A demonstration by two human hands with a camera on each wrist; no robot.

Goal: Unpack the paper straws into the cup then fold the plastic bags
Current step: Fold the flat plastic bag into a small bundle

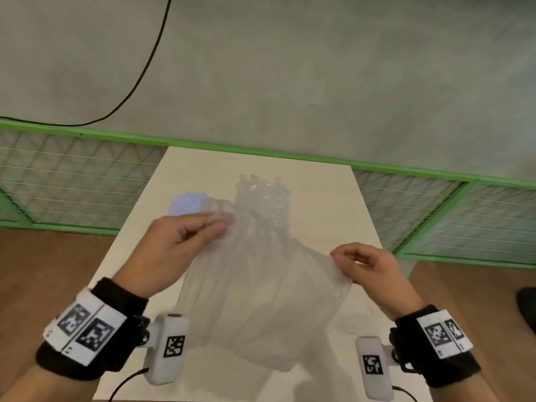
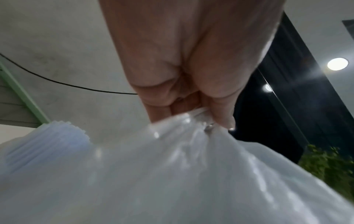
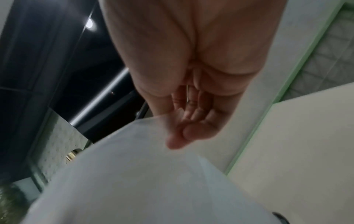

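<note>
a: plastic bag (image 1: 261,285) hangs nearest, held up over the near half of the table (image 1: 333,198). thin, limp, likely slippery, so best taken at its top corners.

b: and the grips, left to right?

a: left hand (image 1: 177,242) pinches a bunched corner; right hand (image 1: 374,268) pinches the flat edge, other fingers loosely curled.

b: straws?

a: pale bundle (image 1: 187,203) far left, beside a clear cup (image 1: 262,198).

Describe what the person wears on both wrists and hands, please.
Both hands, left hand and right hand, are bare. Each wrist carries a black fabric wristband with white square-patterned marker tags, plus a white box-shaped wrist camera with a thin black cable.
</note>
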